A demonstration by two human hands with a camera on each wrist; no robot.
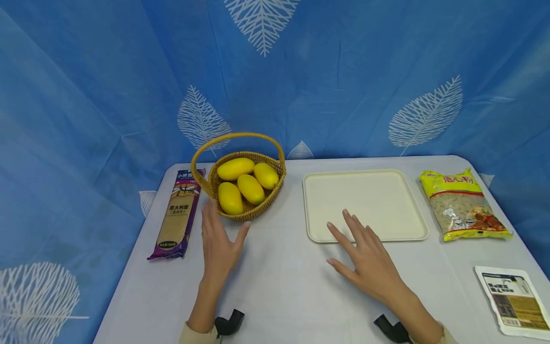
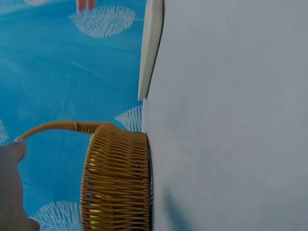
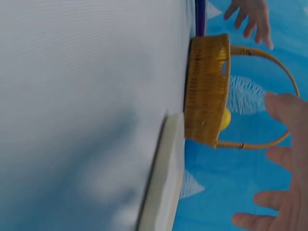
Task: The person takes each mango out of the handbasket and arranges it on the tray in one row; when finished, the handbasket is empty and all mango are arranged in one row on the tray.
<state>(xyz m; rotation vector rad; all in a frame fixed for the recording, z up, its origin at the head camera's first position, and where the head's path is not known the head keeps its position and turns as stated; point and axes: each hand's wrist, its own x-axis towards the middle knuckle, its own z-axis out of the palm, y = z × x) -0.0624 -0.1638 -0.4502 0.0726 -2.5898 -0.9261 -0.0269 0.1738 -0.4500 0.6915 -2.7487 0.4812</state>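
A wicker basket (image 1: 262, 210) with a tall arched handle holds several yellow mangoes (image 1: 251, 189) at the back left of the table. Just in front of it my left hand (image 1: 220, 248) hovers, fingers straight and thumb spread, holding nothing. The left wrist view shows the basket (image 2: 115, 178) side-on, the hand (image 2: 10, 187) at the left edge. My right hand (image 1: 369, 260) is held above the table by the near edge of a cream tray (image 1: 361, 205), fingers spread and grasping nothing. In the right wrist view its fingers (image 3: 274, 197) appear at the right.
A purple-edged pack of spaghetti (image 1: 178, 215) lies left of the basket. Right of the tray is a yellow bag of pasta (image 1: 461, 205). A white flat packet (image 1: 513, 301) lies at the near right edge. A blue leaf-patterned cloth (image 1: 343, 95) hangs behind the table.
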